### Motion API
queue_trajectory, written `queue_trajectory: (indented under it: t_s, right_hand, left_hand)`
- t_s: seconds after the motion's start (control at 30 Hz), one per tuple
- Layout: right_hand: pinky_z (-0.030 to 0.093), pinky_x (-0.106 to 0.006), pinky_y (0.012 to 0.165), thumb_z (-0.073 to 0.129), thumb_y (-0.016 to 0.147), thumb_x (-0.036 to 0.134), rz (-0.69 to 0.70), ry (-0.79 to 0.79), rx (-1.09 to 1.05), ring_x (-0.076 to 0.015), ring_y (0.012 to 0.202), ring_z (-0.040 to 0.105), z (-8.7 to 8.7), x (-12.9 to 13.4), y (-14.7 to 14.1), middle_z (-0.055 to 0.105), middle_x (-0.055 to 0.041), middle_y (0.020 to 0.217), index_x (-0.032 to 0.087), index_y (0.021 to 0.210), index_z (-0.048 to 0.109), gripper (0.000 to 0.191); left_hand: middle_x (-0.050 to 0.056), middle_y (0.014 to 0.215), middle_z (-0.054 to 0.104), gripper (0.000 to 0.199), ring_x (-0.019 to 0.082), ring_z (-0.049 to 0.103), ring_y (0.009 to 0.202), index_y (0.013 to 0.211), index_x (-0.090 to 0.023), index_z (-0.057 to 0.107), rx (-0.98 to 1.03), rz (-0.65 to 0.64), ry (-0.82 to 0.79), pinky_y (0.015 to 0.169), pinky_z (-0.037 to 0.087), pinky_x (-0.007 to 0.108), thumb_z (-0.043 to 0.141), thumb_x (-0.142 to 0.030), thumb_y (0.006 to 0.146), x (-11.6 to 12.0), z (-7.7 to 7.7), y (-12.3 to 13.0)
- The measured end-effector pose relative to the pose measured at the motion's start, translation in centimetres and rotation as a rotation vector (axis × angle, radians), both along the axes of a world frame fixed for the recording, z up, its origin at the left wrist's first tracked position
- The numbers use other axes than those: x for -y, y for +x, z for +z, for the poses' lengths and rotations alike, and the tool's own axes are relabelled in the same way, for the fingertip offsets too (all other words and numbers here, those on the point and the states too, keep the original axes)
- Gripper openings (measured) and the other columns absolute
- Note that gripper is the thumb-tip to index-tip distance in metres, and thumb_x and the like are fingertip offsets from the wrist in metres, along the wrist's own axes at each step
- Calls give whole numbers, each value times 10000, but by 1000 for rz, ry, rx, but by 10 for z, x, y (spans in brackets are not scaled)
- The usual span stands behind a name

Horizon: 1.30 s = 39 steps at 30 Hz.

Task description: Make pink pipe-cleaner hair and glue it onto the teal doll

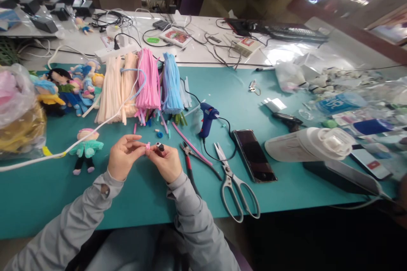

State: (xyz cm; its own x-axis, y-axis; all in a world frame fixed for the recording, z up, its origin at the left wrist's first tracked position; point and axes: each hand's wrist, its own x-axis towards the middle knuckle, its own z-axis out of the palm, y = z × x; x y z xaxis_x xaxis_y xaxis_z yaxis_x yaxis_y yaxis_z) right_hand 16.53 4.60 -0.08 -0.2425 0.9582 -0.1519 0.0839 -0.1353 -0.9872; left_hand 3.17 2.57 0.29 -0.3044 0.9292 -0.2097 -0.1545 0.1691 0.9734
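Note:
My left hand [124,156] pinches a small bent piece of pink pipe cleaner [148,146] between thumb and fingertips. The fingertips of my right hand [168,165] meet it from the other side. My right hand is also closed around a short dark rod-like thing [160,147] with a pale end, whose kind I cannot make out. To the left lies a doll [85,148] with pink hair and a green top. Beyond my hands stand bundles of cream [110,89], pink [149,80] and blue pipe cleaners [171,84].
Right of my hands lie red-and-black pliers [189,165], a pink pipe cleaner [192,144], a blue glue gun [206,120], scissors [233,186] and a phone [255,156]. A white bottle [308,145] lies farther right. A white cable [79,142] crosses the left side near several dolls [63,87].

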Motion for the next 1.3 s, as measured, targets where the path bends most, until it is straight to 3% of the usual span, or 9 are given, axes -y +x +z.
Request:
queue_trajectory:
  t_s: [0.3, 0.47, 0.63, 0.87, 1.0, 1.3]
  right_hand:
    - [285, -230, 486, 673, 679, 423, 17, -48, 2, -78, 505, 336, 2, 1, 1, 444, 48, 507, 158, 587, 622, 285]
    - [280, -237, 496, 661, 688, 441, 24, -28, 22, -84, 522, 339, 1, 1, 1, 434, 47, 514, 163, 571, 587, 310]
    - [262, -233, 490, 653, 703, 482, 19, 8, 85, -79, 518, 330, 1, 2, 0, 394, 59, 505, 183, 536, 495, 377]
    - [196, -220, 452, 732, 599, 477, -31, 10, 66, -63, 474, 256, 4, 1, 0, 322, 109, 482, 203, 649, 498, 364]
    - [224, -217, 460, 708, 628, 409, -38, 5, 67, -68, 475, 280, 8, 1, 4, 336, 109, 488, 200, 711, 543, 278]
    - [250, -230, 464, 617, 712, 386, -67, 49, 81, -79, 478, 300, 5, 1, 8, 403, 64, 480, 182, 596, 575, 238]
  left_hand:
    - [4, 647, 731, 374, 153, 679, 595, 864, -160, 620, 151, 4, -16, 634, 548, 284, 808, -239, 551, -2, -2, 1]
    - [3, 671, 735, 376, 159, 696, 652, 883, -161, 618, 222, -23, -21, 683, 540, 285, 801, -213, 558, -2, -3, 2]
    - [-25, 635, 705, 383, 130, 664, 592, 900, -163, 605, 255, -55, -10, 648, 522, 263, 779, -191, 561, -2, -4, 2]
    - [-35, 614, 686, 414, 135, 654, 569, 914, -172, 572, 201, -77, -23, 617, 526, 270, 766, -214, 551, -3, 1, 0]
    - [-30, 618, 689, 421, 146, 663, 572, 912, -181, 559, 111, -59, 15, 609, 544, 279, 772, -239, 552, -2, 3, 1]
    - [0, 660, 712, 409, 161, 689, 601, 906, -181, 565, 106, -90, 55, 643, 576, 306, 797, -270, 581, 2, 0, 6]
